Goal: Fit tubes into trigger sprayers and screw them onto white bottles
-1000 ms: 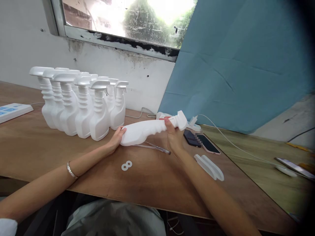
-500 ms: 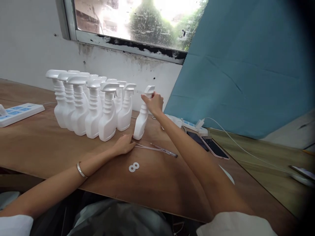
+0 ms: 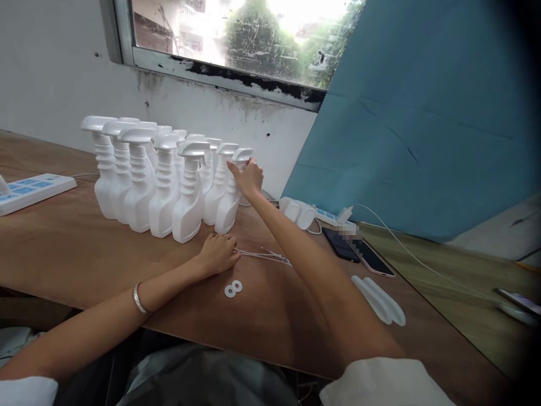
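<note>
In my right hand (image 3: 248,179) is a white spray bottle (image 3: 228,208), gripped near the top beneath its trigger head. The bottle is nearly upright at the right end of a cluster of similar white spray bottles (image 3: 187,211); whether its base touches the table cannot be told. My left hand (image 3: 217,254) rests low on the table in front of them, fingers curled around the ends of thin white tubes (image 3: 257,255). Those tubes run right, partly hidden behind my right forearm. Two small white washers (image 3: 233,288) lie in front of my left hand.
Two long white curved pieces (image 3: 378,300) lie by the right edge of the brown table (image 3: 270,321). Phones (image 3: 372,256), a power strip (image 3: 333,217) and white rounded pieces (image 3: 298,211) are behind them. Another power strip (image 3: 38,190) lies far left. A cable (image 3: 406,248) trails off right.
My right hand has brought the spray bottle left, against the cluster. My left hand has shifted slightly right and stays low. Both long white curved pieces now show beside my right arm.
</note>
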A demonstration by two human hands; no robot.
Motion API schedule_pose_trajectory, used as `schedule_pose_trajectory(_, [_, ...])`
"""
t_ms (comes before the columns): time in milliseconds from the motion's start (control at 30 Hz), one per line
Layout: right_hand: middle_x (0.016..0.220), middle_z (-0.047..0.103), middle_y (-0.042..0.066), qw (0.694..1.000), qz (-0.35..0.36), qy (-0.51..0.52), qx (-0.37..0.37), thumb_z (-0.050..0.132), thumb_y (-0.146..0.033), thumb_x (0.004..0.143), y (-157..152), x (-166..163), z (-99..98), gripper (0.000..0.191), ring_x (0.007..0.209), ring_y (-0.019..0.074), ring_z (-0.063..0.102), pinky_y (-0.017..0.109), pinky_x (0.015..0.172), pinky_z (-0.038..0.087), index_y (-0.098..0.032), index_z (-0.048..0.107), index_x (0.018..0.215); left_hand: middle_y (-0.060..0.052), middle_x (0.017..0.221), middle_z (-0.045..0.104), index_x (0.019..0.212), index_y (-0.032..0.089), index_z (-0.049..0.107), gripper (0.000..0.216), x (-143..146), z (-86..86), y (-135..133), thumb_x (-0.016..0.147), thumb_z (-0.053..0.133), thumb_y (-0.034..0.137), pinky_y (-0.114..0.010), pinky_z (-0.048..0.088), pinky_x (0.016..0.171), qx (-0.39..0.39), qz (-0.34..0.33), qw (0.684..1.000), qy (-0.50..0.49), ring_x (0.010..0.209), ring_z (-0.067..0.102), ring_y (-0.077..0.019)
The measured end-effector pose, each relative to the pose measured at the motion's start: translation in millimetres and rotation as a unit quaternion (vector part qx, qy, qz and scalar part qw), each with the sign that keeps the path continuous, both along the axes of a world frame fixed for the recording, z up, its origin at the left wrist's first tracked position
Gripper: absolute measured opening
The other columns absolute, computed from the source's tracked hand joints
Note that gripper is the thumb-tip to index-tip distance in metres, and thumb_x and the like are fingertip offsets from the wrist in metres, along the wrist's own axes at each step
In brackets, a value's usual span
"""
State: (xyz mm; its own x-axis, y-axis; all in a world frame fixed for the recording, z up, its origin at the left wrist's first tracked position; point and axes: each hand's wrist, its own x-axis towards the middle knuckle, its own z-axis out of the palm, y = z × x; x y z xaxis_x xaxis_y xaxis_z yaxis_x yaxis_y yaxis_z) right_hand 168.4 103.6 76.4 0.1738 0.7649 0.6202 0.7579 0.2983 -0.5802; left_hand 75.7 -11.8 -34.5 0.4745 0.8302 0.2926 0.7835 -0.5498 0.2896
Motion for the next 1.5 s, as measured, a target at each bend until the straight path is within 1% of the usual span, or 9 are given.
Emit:
schedule_pose_trajectory(467, [0.137, 0.021, 0.023, 0.997, 0.045, 0.054, 0.013, 0.053, -0.064, 0.065, -23.5, -7.7, -29.6, 0.092, 0.125, 0.0340, 0.026, 0.049, 0.095, 0.030, -0.012, 0.012, 0.129, -0.006, 0.091, 0.058, 0.089, 0.020, 0.063, 0.028, -5.8, 10.1, -2.9, 0.069, 0.059, 0.038, -0.028, 0.039, 0.077, -0.062, -0.275, 0.959, 0.031, 0.088, 0.053, -0.0220])
schedule_pose_trajectory(567, [0.138, 0.019, 0.023, 0.999, 0.044, 0.030, 0.000, 0.046, -0.061, 0.072, -51.1, 7.6, -26.5, 0.085, 0.129, 0.0291, 0.020, 0.043, 0.098, 0.029, -0.008, 0.013, 0.130, -0.006, 0.096, 0.055, 0.093, 0.021, 0.063, 0.037, -9.9, 13.3, -1.7, 0.065, 0.063, 0.044, -0.027, 0.038, 0.078, -0.084, -0.302, 0.948, 0.060, 0.090, 0.051, -0.0217])
schedule_pose_trajectory(667, [0.128, 0.039, 0.019, 0.991, 0.047, -0.117, -0.052, 0.045, -0.047, 0.080, -96.1, 44.1, -18.7, 0.057, 0.117, 0.0251, 0.040, 0.036, 0.092, 0.036, -0.010, 0.033, 0.121, -0.005, 0.098, 0.055, 0.093, 0.021, 0.062, 0.038, -11.9, 17.3, -0.8, 0.062, 0.067, 0.043, -0.026, 0.038, 0.077, -0.098, -0.316, 0.941, 0.073, 0.090, 0.051, -0.0205])
schedule_pose_trajectory(733, [0.115, 0.053, 0.012, 0.947, 0.072, -0.288, -0.124, 0.045, -0.036, 0.082, -132.0, 76.9, -12.0, 0.036, 0.102, 0.0230, 0.052, 0.035, 0.083, 0.040, -0.016, 0.044, 0.112, -0.003, 0.097, 0.055, 0.090, 0.021, 0.063, 0.035, -12.7, 19.9, -0.2, 0.061, 0.069, 0.041, -0.024, 0.038, 0.076, -0.110, -0.322, 0.937, 0.072, 0.090, 0.051, -0.0197])
schedule_pose_trajectory(900, [0.095, 0.062, 0.016, 0.767, -0.120, -0.521, -0.355, 0.053, -0.021, 0.074, -197.5, 152.4, -5.9, 0.022, 0.092, 0.0302, 0.058, 0.036, 0.070, 0.043, -0.011, 0.057, 0.093, -0.002, 0.096, 0.057, 0.082, 0.021, 0.066, 0.027, -14.4, 22.4, 2.8, 0.060, 0.072, 0.036, -0.022, 0.037, 0.075, -0.157, -0.349, 0.922, 0.060, 0.089, 0.052, -0.0185])
schedule_pose_trajectory(1067, [0.087, 0.064, 0.019, 0.729, -0.162, -0.516, -0.420, 0.061, -0.009, 0.065, -204.1, 185.6, -31.8, 0.020, 0.089, 0.0339, 0.059, 0.038, 0.069, 0.044, -0.008, 0.062, 0.085, -0.001, 0.096, 0.058, 0.073, 0.020, 0.065, 0.014, -14.0, 20.9, 4.9, 0.064, 0.068, 0.030, -0.022, 0.036, 0.075, -0.168, -0.339, 0.924, 0.053, 0.089, 0.051, -0.0170])
schedule_pose_trajectory(1233, [0.083, 0.064, 0.018, 0.730, -0.137, -0.519, -0.422, 0.055, -0.001, 0.066, -200.5, 188.5, -53.4, 0.018, 0.085, 0.0318, 0.061, 0.034, 0.065, 0.043, -0.009, 0.064, 0.079, -0.001, 0.082, 0.061, 0.074, 0.017, 0.062, 0.019, -13.3, 18.0, 7.6, 0.066, 0.065, 0.033, -0.022, 0.037, 0.070, -0.175, -0.320, 0.931, 0.020, 0.082, 0.053, -0.0164])
schedule_pose_trajectory(1367, [0.081, 0.063, 0.018, 0.742, -0.105, -0.522, -0.408, 0.055, -0.004, 0.069, -206.6, 184.1, -43.8, 0.011, 0.078, 0.0298, 0.062, 0.032, 0.061, 0.041, -0.009, 0.063, 0.076, -0.001, 0.074, 0.063, 0.076, 0.014, 0.059, 0.021, -12.2, 16.5, 8.4, 0.072, 0.060, 0.035, -0.021, 0.039, 0.063, -0.271, -0.311, 0.907, -0.087, 0.069, 0.056, -0.0128])
schedule_pose_trajectory(1500, [0.080, 0.061, 0.010, 0.837, 0.026, -0.433, -0.333, 0.059, -0.022, 0.074, -211.6, 166.0, -27.4, 0.008, 0.072, 0.0216, 0.059, 0.028, 0.058, 0.039, -0.015, 0.061, 0.072, -0.003, 0.076, 0.064, 0.079, 0.013, 0.058, 0.025, -8.4, 19.4, 4.0, 0.070, 0.063, 0.036, -0.022, 0.042, 0.064, -0.345, -0.288, 0.864, -0.226, 0.069, 0.057, -0.0127])
